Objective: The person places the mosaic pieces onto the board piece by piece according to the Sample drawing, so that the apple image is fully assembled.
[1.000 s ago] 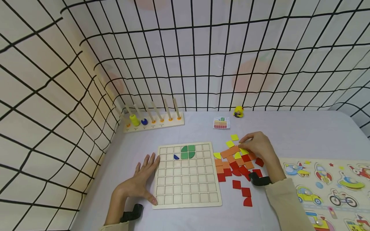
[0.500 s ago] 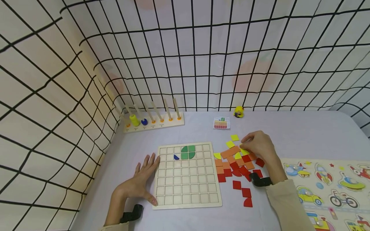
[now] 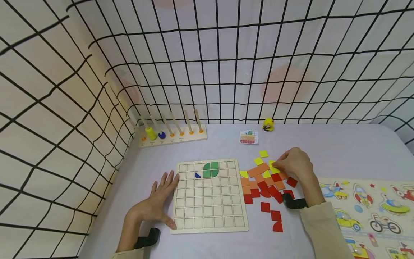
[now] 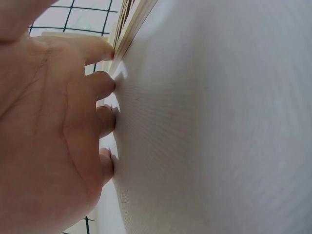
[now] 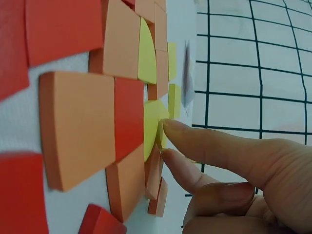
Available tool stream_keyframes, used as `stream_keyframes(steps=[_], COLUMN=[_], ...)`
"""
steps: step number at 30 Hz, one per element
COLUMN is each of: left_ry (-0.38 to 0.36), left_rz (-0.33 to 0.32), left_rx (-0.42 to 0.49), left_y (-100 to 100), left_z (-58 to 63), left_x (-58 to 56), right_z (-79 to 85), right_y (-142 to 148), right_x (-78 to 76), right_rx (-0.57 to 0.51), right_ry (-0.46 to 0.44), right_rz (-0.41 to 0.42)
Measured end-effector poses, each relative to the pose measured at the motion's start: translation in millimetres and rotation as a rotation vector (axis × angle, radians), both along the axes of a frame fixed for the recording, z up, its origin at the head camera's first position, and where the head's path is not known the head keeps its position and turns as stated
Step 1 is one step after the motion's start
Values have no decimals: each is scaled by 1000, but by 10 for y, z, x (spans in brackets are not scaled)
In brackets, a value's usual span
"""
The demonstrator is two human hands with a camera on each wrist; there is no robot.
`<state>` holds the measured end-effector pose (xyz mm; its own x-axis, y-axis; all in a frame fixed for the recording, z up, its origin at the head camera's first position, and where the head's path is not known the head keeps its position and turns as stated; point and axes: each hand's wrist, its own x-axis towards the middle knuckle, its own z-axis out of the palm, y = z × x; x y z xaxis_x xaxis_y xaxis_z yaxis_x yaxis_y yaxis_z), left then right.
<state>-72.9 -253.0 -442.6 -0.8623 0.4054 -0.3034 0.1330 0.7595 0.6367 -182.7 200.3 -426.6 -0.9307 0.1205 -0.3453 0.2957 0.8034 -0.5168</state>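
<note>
My left hand (image 3: 156,205) lies spread along the left side of the pale wooden grid board (image 3: 210,201), thumb at its near corner and index finger at its left edge. In the left wrist view, the fingertips (image 4: 107,85) press on the white cloth beside the board. Green tiles (image 3: 206,174) and a small blue tile (image 3: 197,176) sit in the upper cells. My right hand (image 3: 295,163) pinches a yellow tile (image 5: 163,139) between thumb and index finger, among the loose tiles. A yellow quarter-round tile (image 5: 151,124) lies right at the fingertips.
Orange tiles (image 3: 255,171) and red tiles (image 3: 265,207) lie scattered right of the board. Behind are a pattern card (image 3: 248,137), a yellow duck toy (image 3: 268,125) and a peg stand (image 3: 173,136). A vehicle puzzle (image 3: 365,216) lies at the right, beside my sleeve.
My right hand has shifted slightly right, and more of the yellow tiles by its fingertips shows. My left hand has stayed at the board's edge.
</note>
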Motion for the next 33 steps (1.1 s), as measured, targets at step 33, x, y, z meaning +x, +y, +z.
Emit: stream_keyframes(steps=[33], left_ry=[8], left_rz=[-5], left_rx=[-1], left_y=[-7], left_z=[-11], left_x=[3], right_z=[-111], right_y=[-147], right_x=[-45], right_rx=[-142], right_ry=[48], right_rz=[14])
